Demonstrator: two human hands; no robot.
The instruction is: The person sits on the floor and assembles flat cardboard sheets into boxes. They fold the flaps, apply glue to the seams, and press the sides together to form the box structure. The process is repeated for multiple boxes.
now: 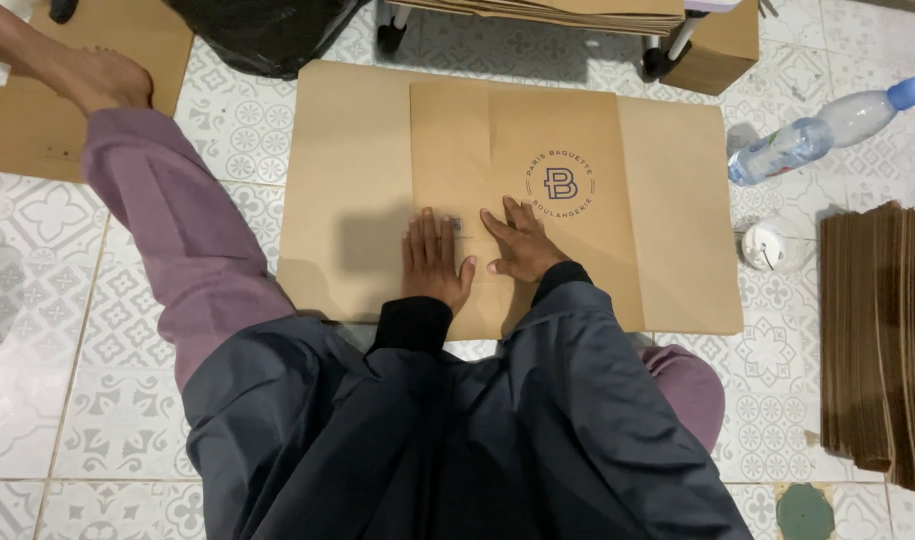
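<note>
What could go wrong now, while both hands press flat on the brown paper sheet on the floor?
1. The left hand and right hand press close together near one edge of the brown paper sheet, so its far side may shift on the cardboard.
2. The plastic bottle lies beside it; a leak could wet the paper.

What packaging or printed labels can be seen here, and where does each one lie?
Flat brown paper bag: mid-floor under both hands, round dark emblem printed on it.
Cardboard sheet: beneath the bag, plain tan rectangle.
Plastic bottle: upper right, lying down, clear with blue cap.
Stack of brown paper: right edge, tan.
</note>
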